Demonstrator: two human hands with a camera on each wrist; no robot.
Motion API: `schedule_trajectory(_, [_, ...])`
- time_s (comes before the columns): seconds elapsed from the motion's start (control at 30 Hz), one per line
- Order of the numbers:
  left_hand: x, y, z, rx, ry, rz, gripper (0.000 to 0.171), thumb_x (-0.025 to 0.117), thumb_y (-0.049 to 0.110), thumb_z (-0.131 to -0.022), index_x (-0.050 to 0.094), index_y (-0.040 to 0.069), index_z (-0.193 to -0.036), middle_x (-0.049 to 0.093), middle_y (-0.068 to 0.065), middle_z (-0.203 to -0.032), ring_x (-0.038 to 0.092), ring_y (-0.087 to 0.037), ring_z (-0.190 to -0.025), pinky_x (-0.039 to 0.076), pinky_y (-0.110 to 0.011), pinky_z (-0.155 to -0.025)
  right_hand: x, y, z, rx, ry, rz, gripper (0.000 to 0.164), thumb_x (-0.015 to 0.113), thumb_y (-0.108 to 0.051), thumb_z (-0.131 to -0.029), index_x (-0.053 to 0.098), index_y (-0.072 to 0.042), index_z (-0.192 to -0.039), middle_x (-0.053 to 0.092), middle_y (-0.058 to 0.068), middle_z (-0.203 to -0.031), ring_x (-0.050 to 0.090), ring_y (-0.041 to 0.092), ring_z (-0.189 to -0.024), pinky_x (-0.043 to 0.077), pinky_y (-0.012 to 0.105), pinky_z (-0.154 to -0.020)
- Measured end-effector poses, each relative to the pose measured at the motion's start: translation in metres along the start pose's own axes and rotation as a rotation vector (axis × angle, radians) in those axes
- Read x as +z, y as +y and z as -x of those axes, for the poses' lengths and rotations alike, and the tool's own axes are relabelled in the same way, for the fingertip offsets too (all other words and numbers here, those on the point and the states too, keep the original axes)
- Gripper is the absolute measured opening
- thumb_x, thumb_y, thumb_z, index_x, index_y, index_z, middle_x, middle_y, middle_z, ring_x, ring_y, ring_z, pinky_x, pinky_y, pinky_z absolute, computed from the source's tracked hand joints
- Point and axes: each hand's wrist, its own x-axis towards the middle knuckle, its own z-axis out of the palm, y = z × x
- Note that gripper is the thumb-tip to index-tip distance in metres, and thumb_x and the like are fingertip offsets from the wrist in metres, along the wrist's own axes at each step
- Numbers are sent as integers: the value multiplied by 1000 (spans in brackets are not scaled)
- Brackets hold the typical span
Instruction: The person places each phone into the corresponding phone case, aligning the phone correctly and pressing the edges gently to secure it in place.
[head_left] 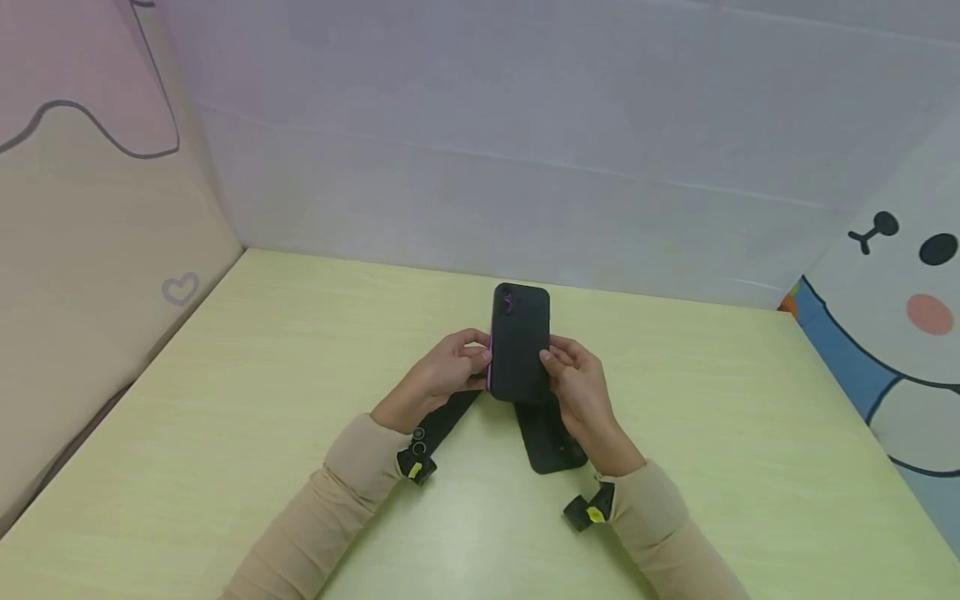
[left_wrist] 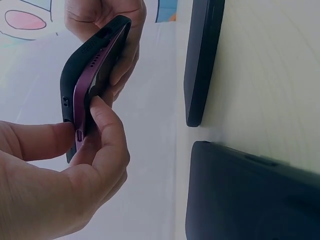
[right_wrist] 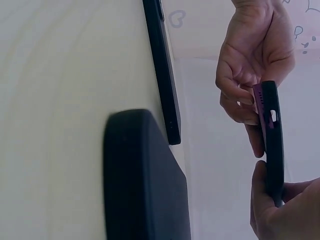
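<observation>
A black phone case [head_left: 521, 346] is held up over the table, its back toward the head camera. Inside it sits a purple phone [left_wrist: 84, 95]; along the left side the phone's edge stands out of the case, as the left wrist view shows. My left hand [head_left: 447, 367] pinches this left edge, thumb on the case and fingers on the phone's side. On the opposite edge my right hand [head_left: 582, 387] grips the case, thumb on its back. Below the right hand lies a black phone-shaped item [head_left: 546, 442], partly hidden by that hand.
Another dark flat item [head_left: 454, 415] lies on the table beneath the left wrist, partly covered by it. The pale yellow table [head_left: 712, 417] meets a whitish back wall [head_left: 525, 167] and printed side panels. Both wrists carry small black cameras.
</observation>
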Motion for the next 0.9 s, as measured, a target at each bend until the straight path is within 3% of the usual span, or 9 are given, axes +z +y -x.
schedule_trajectory(0.5, [-1, 8, 4, -2, -84, -23, 29, 39, 15, -99, 41, 5, -126, 59, -16, -117, 62, -21, -94, 49, -37, -87, 2, -1, 1, -44, 50, 9, 31, 52, -3, -91, 50, -1, -122, 58, -6, -84, 51, 6, -73, 37, 19, -61])
schedule_trajectory(0.63, [-1, 8, 5, 0, -95, -34, 35, 45, 18, -97, 39, 5, -128, 58, -17, -119, 63, -24, -95, 49, -38, -88, 2, 0, 1, -48, 57, 18, 31, 53, -3, -91, 50, -1, -122, 59, -5, -86, 51, 7, -74, 38, 19, -62])
schedule_trajectory(0.77, [1, 7, 5, 23, -109, -56, 44, 58, 10, -89, 37, 4, -127, 56, -17, -122, 64, -21, -91, 51, -37, -85, 2, 0, 1, -47, 60, 39, 31, 52, -4, -91, 50, -1, -122, 59, -1, -90, 51, 8, -76, 40, 19, -64])
schedule_trajectory(0.9, [2, 5, 5, 42, -111, -53, 51, 62, -1, -83, 38, 4, -127, 56, -18, -121, 64, -17, -83, 52, -35, -81, 2, -2, 1, -41, 66, 46, 31, 52, -4, -91, 50, -2, -122, 58, 0, -92, 51, 9, -77, 40, 20, -64])
